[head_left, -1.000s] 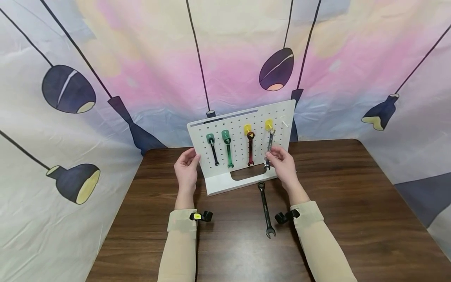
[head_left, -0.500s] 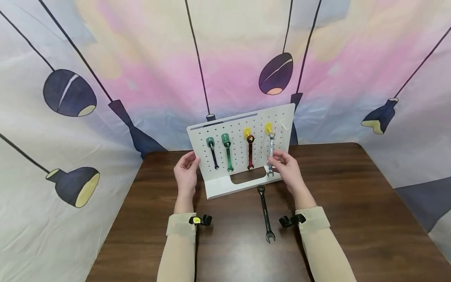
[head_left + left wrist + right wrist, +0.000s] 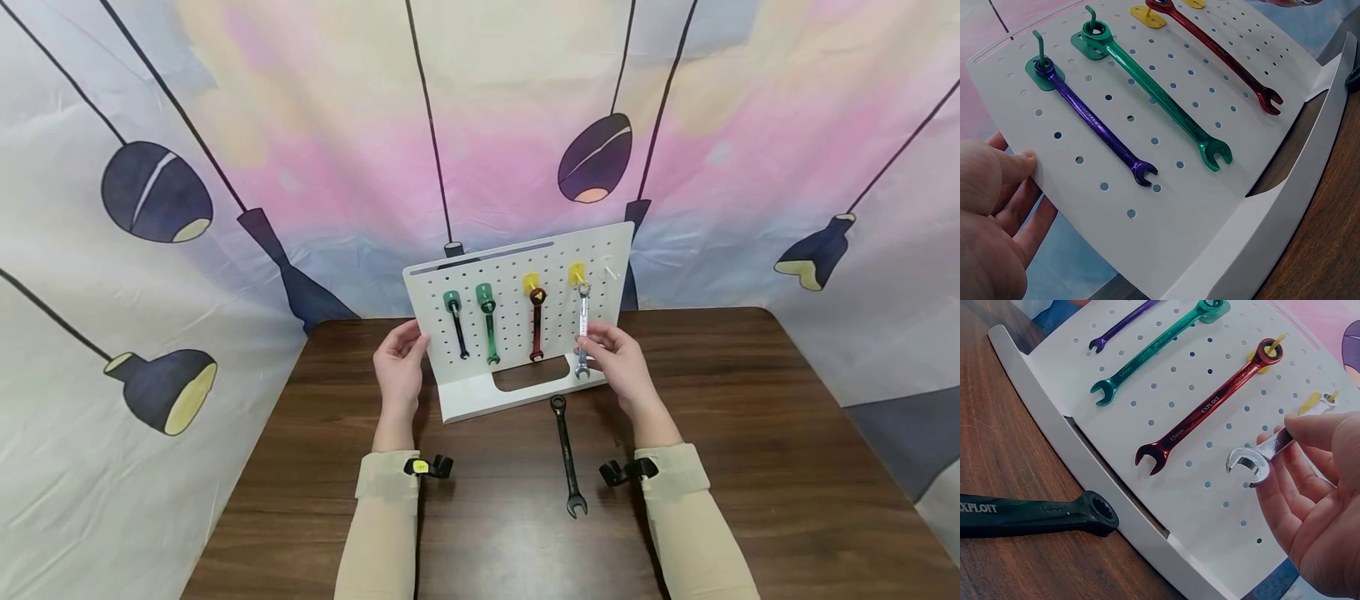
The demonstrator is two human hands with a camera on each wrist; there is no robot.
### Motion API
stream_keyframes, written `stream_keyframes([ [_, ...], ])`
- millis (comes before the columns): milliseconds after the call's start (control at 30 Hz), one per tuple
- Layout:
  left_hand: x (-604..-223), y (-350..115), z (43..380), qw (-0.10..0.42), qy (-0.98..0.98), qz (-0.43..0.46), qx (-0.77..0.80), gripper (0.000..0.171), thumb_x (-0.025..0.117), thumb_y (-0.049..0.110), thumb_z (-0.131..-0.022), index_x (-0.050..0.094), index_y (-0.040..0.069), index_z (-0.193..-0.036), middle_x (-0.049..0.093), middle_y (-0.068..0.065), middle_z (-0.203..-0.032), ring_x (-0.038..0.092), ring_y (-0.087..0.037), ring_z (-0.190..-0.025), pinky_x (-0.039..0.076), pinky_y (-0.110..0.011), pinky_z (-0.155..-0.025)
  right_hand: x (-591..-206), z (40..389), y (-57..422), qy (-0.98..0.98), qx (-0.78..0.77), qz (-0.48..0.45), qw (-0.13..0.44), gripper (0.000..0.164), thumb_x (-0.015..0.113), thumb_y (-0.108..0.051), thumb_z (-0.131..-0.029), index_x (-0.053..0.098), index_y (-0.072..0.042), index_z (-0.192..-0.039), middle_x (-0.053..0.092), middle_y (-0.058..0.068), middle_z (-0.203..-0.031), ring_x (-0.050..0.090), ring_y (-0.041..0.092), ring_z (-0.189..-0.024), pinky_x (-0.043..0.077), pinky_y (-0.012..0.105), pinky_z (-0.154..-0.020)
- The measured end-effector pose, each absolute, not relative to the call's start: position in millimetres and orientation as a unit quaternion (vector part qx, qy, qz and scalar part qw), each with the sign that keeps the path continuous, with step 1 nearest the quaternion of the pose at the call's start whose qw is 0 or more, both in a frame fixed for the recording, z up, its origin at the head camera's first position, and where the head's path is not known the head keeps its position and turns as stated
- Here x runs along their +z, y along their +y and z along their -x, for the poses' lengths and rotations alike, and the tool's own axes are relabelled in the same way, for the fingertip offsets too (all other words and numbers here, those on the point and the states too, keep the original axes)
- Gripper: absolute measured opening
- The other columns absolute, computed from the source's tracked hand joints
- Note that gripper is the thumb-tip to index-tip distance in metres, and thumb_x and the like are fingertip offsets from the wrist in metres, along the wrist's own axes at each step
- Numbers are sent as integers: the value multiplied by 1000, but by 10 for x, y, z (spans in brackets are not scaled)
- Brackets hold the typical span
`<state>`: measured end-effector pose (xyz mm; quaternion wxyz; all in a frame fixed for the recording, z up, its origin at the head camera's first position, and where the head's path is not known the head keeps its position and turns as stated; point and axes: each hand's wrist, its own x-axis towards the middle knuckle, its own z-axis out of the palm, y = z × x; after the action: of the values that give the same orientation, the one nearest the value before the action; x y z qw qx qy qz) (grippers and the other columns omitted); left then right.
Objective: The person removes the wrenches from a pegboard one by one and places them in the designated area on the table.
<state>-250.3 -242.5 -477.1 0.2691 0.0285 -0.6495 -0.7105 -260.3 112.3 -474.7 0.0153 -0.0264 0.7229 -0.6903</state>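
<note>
My left hand (image 3: 400, 367) pinches the left edge of a white pegboard stand (image 3: 513, 333) between thumb and fingers. At the board's right side, my right hand (image 3: 618, 362) holds the shank of a silver combination wrench (image 3: 1277, 444) between thumb and fingers. That wrench's ring end is on a yellow hook (image 3: 577, 273), its open end pointing down. Also hanging by their ring ends are a purple wrench (image 3: 1088, 119) and a green wrench (image 3: 1154, 90) on green hooks, and a red wrench (image 3: 1204, 415) on a yellow hook.
On the brown wooden table (image 3: 480, 517), a larger black wrench (image 3: 567, 458) lies before the stand, ring end close to its base. A clear hook (image 3: 609, 268) at the board's upper right bears no wrench. Behind the table hangs a printed cloth (image 3: 510, 167).
The silver wrench has swung from a slant to nearly upright, its lower end shifting right. My right hand has moved slightly right with it. The left hand keeps its grip on the board.
</note>
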Motion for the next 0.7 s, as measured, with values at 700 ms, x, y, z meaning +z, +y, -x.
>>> stream_keyframes([
  [700,-4789,-2449,2493,261,-652,-35,-711,27,79,1,-97,76,1,-124,75,-5,-108,68,-17,-95,57,-23,-80,-4710,2559,1216,722,-690,39,25,49,70,-19,-106,57,5,-147,71,19,-125,72,9,-97,58,27,-87],
])
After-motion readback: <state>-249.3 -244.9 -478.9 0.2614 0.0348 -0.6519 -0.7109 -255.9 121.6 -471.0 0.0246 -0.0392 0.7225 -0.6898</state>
